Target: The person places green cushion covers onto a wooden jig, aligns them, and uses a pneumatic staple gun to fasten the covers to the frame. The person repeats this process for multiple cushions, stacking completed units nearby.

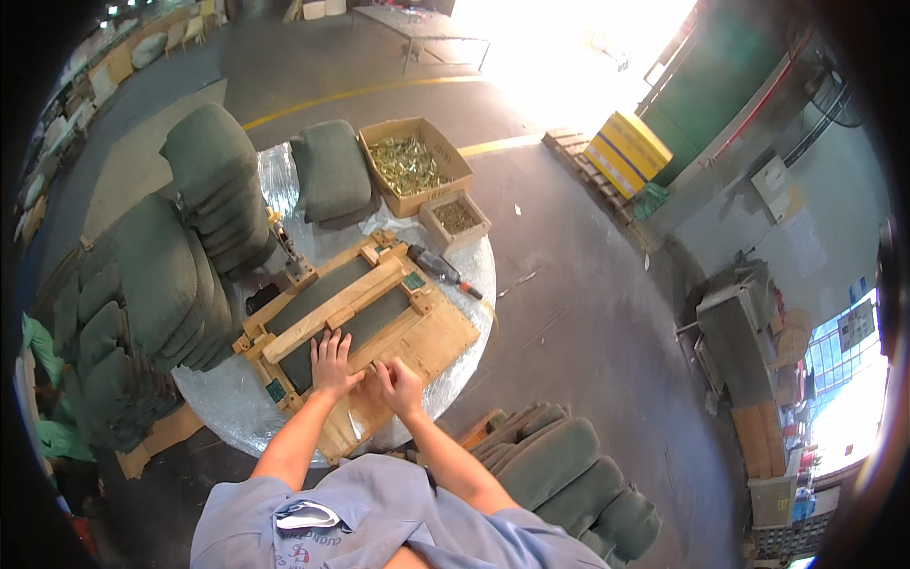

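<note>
On the plastic-wrapped round table (474,313) lies a wooden jig (445,332) with a dark green upholstered pad (322,294) inside it. A wooden bar (332,311) crosses over the pad. My left hand (332,368) rests flat with fingers spread, over the pad and the jig's near rail. Just to its right, my right hand (400,387) is closed in a pinch at the near rail; what its fingertips hold, if anything, is too small to make out. A dark power screwdriver (434,266) lies at the jig's far right corner.
Behind the jig stand a cardboard box (445,185) of brass-coloured hardware and a small wooden box (455,220) of screws. Stacked green pads (156,275) crowd the left; more pads (559,460) sit at lower right. A pallet (597,180) carries a yellow box (630,152).
</note>
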